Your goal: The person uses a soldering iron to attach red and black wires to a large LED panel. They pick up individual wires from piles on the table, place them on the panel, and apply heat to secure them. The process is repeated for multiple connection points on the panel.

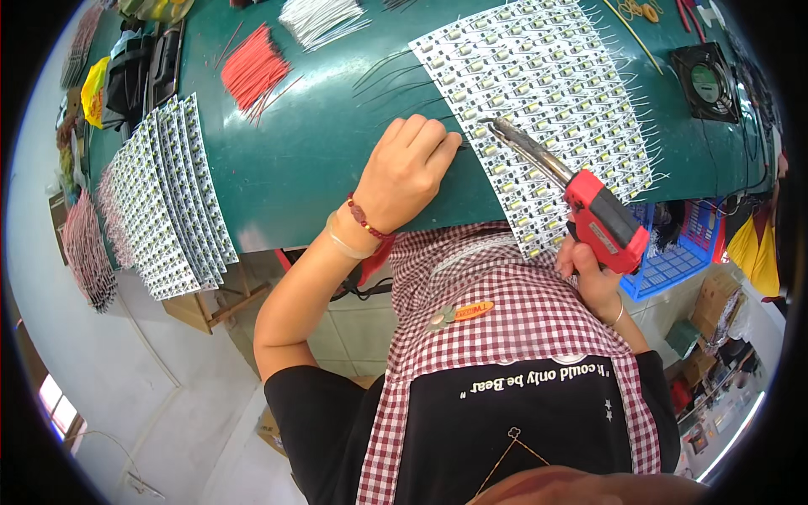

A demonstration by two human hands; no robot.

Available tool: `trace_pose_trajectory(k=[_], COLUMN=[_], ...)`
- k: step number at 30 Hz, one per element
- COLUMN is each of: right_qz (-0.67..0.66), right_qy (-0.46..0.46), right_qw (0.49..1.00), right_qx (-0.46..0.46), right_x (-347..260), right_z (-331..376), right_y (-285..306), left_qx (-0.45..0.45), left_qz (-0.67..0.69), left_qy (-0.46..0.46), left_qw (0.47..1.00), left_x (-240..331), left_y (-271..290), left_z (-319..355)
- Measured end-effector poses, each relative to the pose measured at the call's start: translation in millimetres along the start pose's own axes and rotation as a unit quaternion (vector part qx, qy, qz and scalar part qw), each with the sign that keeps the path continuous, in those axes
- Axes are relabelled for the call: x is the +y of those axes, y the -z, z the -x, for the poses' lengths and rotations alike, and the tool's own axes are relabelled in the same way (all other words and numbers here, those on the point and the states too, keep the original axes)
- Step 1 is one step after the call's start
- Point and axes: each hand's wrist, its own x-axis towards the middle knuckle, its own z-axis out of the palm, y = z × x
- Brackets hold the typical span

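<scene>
My left hand (411, 164) is closed at the left edge of a white circuit board panel (539, 101), its fingers curled down. A dark sliver shows at its fingertips, too small to name. My right hand (593, 278) grips a red and black soldering gun (602, 220). The gun's metal tip points up and left, over the panel near my left fingers; whether it touches the board I cannot tell. Rows of small yellowish parts cover the panel. Thin black wires (396, 84) stick out from its upper left edge, and short pale wires line its right edge.
A bundle of red wires (255, 69) and a bundle of white wires (318, 21) lie on the green table (295, 181). More board panels (172, 202) are stacked at left. A small black fan (709, 84) stands far right, above a blue crate (673, 268).
</scene>
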Motion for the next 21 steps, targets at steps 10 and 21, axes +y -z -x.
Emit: trace_pose_trajectory(k=[10, 21], right_qz=[-0.096, -0.016], right_qy=[0.243, 0.185], right_qw=[0.923, 0.832], right_qx=[0.283, 0.523], right_x=[-44.1, -35.0], right_z=[-16.6, -90.4], right_y=[76.6, 248.9], left_qx=[0.005, 0.133], left_qz=[-0.044, -0.094], left_qy=[0.019, 0.179], left_qw=[0.999, 0.970], left_x=[6.5, 23.4], left_y=[13.1, 39.3], left_z=[-5.2, 27.5])
